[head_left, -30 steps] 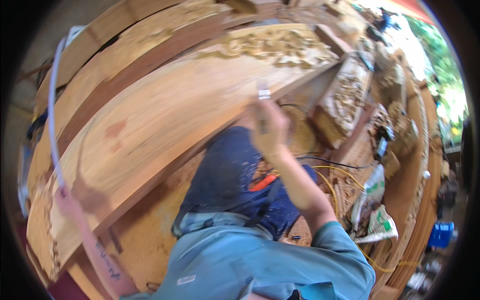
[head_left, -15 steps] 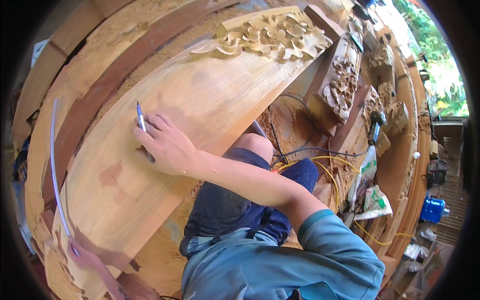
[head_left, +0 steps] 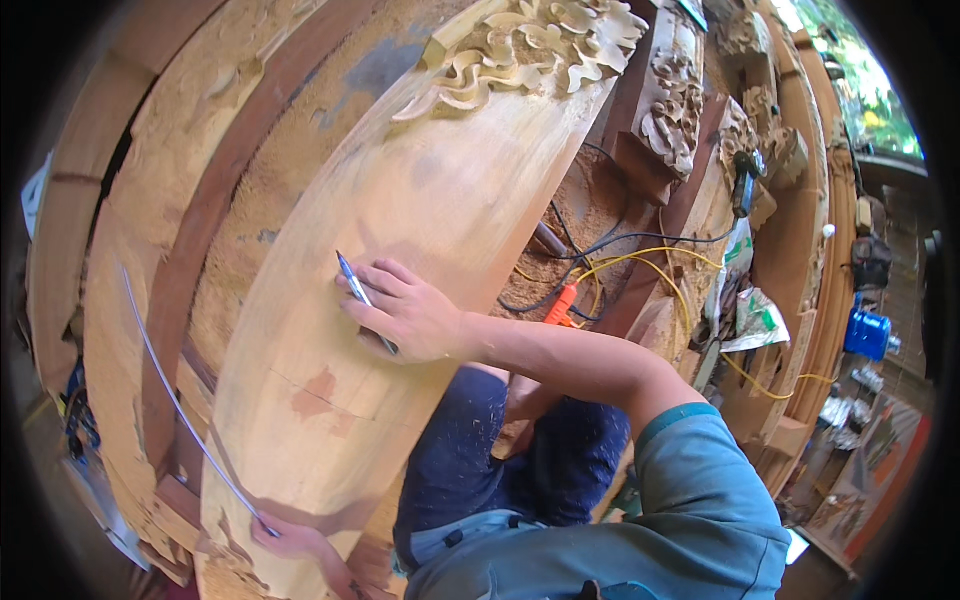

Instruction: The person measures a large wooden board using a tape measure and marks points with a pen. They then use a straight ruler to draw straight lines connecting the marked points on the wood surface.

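A long pale wooden board (head_left: 430, 205) with curved edges lies before me, with scroll-like leaf carving (head_left: 540, 60) in relief at its far end. Resting on the board's middle, my right hand (head_left: 415, 315) holds a blue-and-white pen (head_left: 353, 277), whose dark tip points up and away to the left. Down at the near left, my left hand (head_left: 292, 543) pinches one end of a thin, bendy, pale strip (head_left: 165, 375). The strip arcs up past the board's left edge, its far end free. A reddish patch (head_left: 318, 395) marks the wood between both hands.
Dark beams and more rough boards (head_left: 190, 170) run along the left, dusted with sawdust. To the right lie carved blocks (head_left: 672, 120), a power tool (head_left: 745, 180), a yellow cord (head_left: 660, 255) with an orange connector (head_left: 563, 303), and a plastic bag (head_left: 755, 320). My knees are beside the board.
The view has shifted, so the board appears more upright. My left hand and the strip have come closer to the board's near end. My right hand still holds the pen on the board.
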Demonstrator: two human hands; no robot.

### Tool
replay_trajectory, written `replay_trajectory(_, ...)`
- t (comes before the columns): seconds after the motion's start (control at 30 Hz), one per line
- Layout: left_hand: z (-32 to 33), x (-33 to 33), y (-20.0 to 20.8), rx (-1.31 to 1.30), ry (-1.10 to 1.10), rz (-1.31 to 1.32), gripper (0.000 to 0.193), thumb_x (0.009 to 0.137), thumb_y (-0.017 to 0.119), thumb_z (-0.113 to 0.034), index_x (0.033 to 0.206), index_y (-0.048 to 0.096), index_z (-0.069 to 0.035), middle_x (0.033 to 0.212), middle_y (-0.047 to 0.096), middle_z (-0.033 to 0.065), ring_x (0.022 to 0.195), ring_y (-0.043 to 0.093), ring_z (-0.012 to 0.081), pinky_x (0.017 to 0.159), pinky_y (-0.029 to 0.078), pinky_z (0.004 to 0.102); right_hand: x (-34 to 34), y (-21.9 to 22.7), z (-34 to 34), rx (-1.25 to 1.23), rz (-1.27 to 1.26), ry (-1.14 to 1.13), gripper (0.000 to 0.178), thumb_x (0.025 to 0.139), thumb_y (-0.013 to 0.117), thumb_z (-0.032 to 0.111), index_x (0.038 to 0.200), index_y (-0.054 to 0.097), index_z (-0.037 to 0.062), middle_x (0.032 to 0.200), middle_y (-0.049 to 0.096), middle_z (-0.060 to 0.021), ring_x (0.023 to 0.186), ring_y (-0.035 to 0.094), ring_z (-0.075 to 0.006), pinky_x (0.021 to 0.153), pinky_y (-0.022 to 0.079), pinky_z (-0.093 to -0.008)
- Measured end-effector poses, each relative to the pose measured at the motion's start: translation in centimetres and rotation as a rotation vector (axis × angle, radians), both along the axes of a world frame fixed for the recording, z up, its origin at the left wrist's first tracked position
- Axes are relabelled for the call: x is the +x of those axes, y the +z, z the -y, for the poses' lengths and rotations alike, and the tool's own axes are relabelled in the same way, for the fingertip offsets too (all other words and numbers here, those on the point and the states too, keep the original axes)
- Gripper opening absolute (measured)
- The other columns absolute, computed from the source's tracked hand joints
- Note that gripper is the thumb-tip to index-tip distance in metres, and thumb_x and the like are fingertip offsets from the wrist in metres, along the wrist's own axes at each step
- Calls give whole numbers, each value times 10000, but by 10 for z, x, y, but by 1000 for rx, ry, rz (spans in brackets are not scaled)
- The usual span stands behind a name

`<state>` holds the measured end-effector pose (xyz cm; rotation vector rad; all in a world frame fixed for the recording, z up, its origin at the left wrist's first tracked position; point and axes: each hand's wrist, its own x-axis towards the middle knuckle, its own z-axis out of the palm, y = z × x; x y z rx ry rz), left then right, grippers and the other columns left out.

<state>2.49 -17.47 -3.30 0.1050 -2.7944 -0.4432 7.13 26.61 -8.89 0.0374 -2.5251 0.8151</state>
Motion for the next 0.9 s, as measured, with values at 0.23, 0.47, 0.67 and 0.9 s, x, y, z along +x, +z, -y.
replay_trajectory(0.23, -11, 4, 11, 117, -38, 98, 372, 1065, 572, -261, 1186, 627, 87, 1094, 612, 207, 1016, 602, 349, 892, 496, 422, 0, -9, 7, -19, -70, -23, 384, 834, 701, 103, 1191, 581, 31, 1288, 634, -162, 1260, 564, -364, 1046, 474, -465)
replay_trajectory(0.47, -7, 8, 16, 501, -171, 106, 387, 1071, 582, -290, 1176, 633, 78, 1110, 672, 179, 1055, 605, 262, 932, 482, 357, 5, -21, 7, 45, -128, -144, 420, 862, 660, 142, 1263, 578, 46, 1233, 667, -180, 1264, 551, -375, 1090, 439, -456)
replay_trajectory(0.67, -7, 19, 30, 825, -270, 93, 364, 1070, 572, -276, 1170, 623, 71, 1045, 659, 151, 988, 590, 238, 931, 464, 347, 23, -27, 50, 69, -166, -796, 372, 893, 661, 137, 1235, 597, 6, 1214, 676, -215, 1242, 579, -385, 1052, 469, -483)
replay_trajectory(0.9, 8, 24, 36, 1007, -296, 179, 313, 1053, 621, -237, 1157, 655, 57, 1041, 658, 91, 991, 595, 179, 905, 474, 320, 31, -15, 192, -51, -255, -895, 371, 879, 718, 112, 1218, 625, -7, 1277, 648, -245, 1223, 602, -403, 1008, 505, -458)
